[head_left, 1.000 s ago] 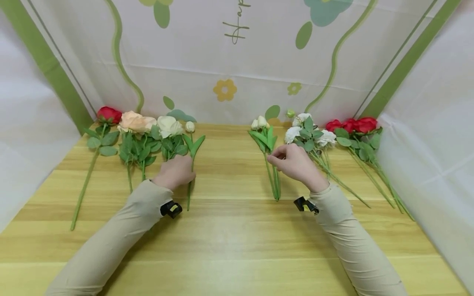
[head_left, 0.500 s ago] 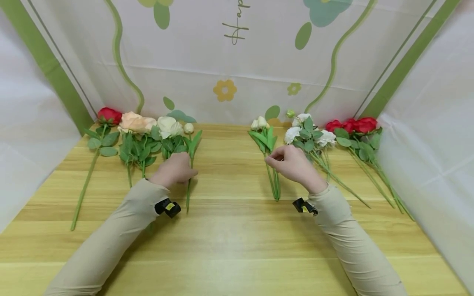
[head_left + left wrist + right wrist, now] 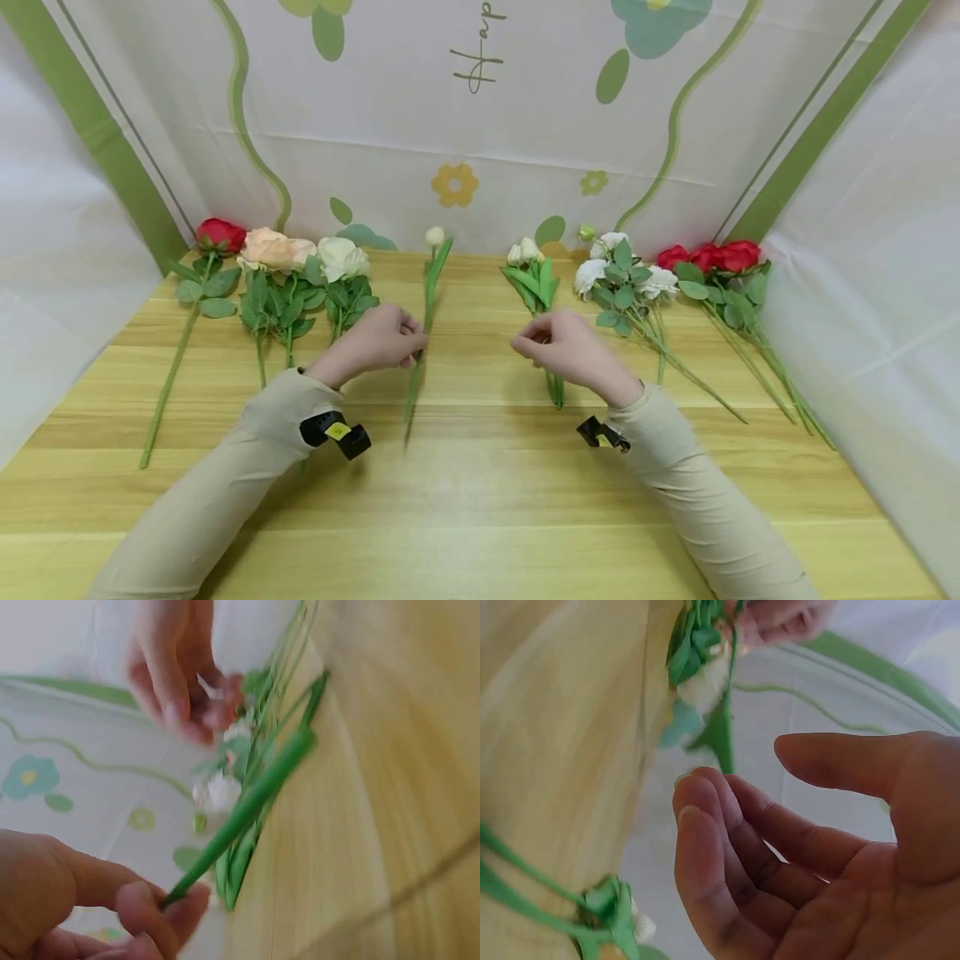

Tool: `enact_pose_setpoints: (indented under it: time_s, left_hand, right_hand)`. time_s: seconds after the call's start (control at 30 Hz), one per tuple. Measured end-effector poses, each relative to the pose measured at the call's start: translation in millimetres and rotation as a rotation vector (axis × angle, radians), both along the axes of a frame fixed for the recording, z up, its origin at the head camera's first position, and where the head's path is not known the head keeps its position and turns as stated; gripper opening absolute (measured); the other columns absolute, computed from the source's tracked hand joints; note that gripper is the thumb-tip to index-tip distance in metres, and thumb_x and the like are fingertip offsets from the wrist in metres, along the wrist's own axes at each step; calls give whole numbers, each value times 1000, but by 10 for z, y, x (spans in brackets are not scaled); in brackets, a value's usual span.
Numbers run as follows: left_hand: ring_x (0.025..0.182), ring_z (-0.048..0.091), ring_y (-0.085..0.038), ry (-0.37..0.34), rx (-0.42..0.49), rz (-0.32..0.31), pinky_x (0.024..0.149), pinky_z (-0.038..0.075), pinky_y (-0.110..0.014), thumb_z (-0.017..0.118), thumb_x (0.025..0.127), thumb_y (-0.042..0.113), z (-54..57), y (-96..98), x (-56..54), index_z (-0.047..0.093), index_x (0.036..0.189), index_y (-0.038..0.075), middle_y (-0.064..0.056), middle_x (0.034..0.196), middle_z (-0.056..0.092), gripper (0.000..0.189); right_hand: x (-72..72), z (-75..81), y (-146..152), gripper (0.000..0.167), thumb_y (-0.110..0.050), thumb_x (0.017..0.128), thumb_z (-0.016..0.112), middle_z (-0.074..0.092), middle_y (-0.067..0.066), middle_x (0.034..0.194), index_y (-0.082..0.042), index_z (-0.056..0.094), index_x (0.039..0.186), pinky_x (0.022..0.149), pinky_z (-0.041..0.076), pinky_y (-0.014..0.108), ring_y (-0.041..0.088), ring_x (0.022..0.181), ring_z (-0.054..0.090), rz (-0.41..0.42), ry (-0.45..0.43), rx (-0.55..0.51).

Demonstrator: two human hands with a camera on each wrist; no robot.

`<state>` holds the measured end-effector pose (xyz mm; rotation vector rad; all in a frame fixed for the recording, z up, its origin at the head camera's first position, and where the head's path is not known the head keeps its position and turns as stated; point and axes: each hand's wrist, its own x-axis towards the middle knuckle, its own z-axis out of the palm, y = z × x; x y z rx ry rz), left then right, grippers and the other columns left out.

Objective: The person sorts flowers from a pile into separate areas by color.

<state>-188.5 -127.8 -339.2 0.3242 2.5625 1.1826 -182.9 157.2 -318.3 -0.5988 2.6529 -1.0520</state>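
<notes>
My left hand (image 3: 381, 337) pinches the green stem of a single white tulip (image 3: 435, 237) between thumb and fingertips. In the left wrist view the tulip stem (image 3: 247, 810) runs up and away from that pinch. My right hand (image 3: 573, 350) holds nothing; the right wrist view shows its thumb apart from loosely bent fingers (image 3: 705, 855). Beneath and behind the right hand lies a small bunch of white tulips (image 3: 528, 250), their stems partly hidden by it.
On the left of the wooden table (image 3: 465, 492) lie a red rose (image 3: 221, 235), peach roses (image 3: 270, 248) and a cream rose (image 3: 342, 258). White flowers (image 3: 590, 275) and red roses (image 3: 738, 255) lie on the right. A printed cloth (image 3: 390, 108) stands behind.
My left hand has carried the single tulip to the right, away from beside the cream rose. My right hand has shifted slightly left and toward me.
</notes>
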Motion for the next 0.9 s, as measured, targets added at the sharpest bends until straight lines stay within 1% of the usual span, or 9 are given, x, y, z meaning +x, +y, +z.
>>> enact_pose_setpoints:
  time_s: [0.07, 0.17, 0.27, 0.33, 0.47, 0.57, 0.7, 0.8, 0.9]
  left_hand:
    - [69, 66, -30, 9, 79, 11, 55, 47, -29, 55, 101, 16, 23, 75, 52, 66, 95, 1, -9, 78, 68, 20]
    - [69, 65, -31, 47, 166, 24, 55, 49, -31, 56, 101, 17, 56, 183, 132, 62, 110, -1, -10, 86, 69, 21]
    - [66, 63, -31, 94, 233, 38, 51, 47, -31, 57, 102, 18, 96, 271, 218, 60, 111, 1, -12, 87, 69, 20]
    - [66, 64, -31, 130, 267, 46, 50, 47, -31, 57, 101, 18, 114, 317, 269, 60, 110, 2, -10, 86, 69, 18]
    - [66, 64, -33, 190, 321, 36, 49, 47, -30, 59, 101, 17, 129, 376, 340, 61, 107, 2, -6, 84, 69, 16]
    - [67, 64, -35, 203, 351, 23, 49, 47, -31, 59, 101, 15, 115, 396, 361, 61, 106, 1, -6, 84, 69, 15]
    - [68, 63, -38, 217, 367, 16, 51, 48, -31, 59, 101, 15, 80, 410, 368, 61, 104, 2, -7, 84, 69, 14]
    - [68, 63, -37, 239, 378, 7, 52, 49, -33, 59, 100, 15, 69, 421, 378, 61, 105, 2, -8, 87, 68, 13]
    - [65, 64, -31, 263, 386, -10, 52, 51, -35, 60, 100, 15, 67, 435, 389, 61, 105, 3, -9, 90, 67, 13]
  right_hand:
    - [55, -14, -77, 21, -25, 98, 63, 68, 8, 83, -8, 73, 101, 66, 54, 40, 33, 78, 66, 29, -42, -29]
    - [130, -46, -178, 22, -27, 99, 62, 69, 12, 87, -8, 73, 102, 68, 55, 42, 34, 81, 67, 70, -103, -93]
    - [202, -71, -261, 25, -29, 100, 61, 69, 15, 91, -7, 73, 103, 69, 56, 41, 34, 82, 66, 101, -162, -177]
    - [246, -84, -303, 26, -30, 100, 60, 69, 15, 91, -7, 72, 103, 68, 56, 40, 32, 82, 65, 117, -183, -230]
    - [316, -99, -370, 25, -25, 101, 59, 69, 11, 87, -4, 72, 100, 68, 56, 40, 28, 78, 65, 140, -182, -312]
    - [339, -116, -394, 21, -20, 101, 59, 69, 9, 85, -3, 72, 99, 67, 56, 40, 26, 76, 65, 140, -161, -342]
    - [345, -144, -410, 20, -18, 100, 60, 68, 15, 87, -1, 71, 99, 68, 55, 45, 25, 75, 64, 134, -154, -357]
    - [350, -159, -423, 20, -17, 99, 62, 67, 17, 86, 0, 71, 98, 68, 55, 49, 30, 76, 64, 126, -155, -376]
    - [354, -168, -433, 16, -14, 99, 62, 66, 17, 84, -1, 71, 95, 67, 55, 47, 37, 76, 63, 113, -144, -402]
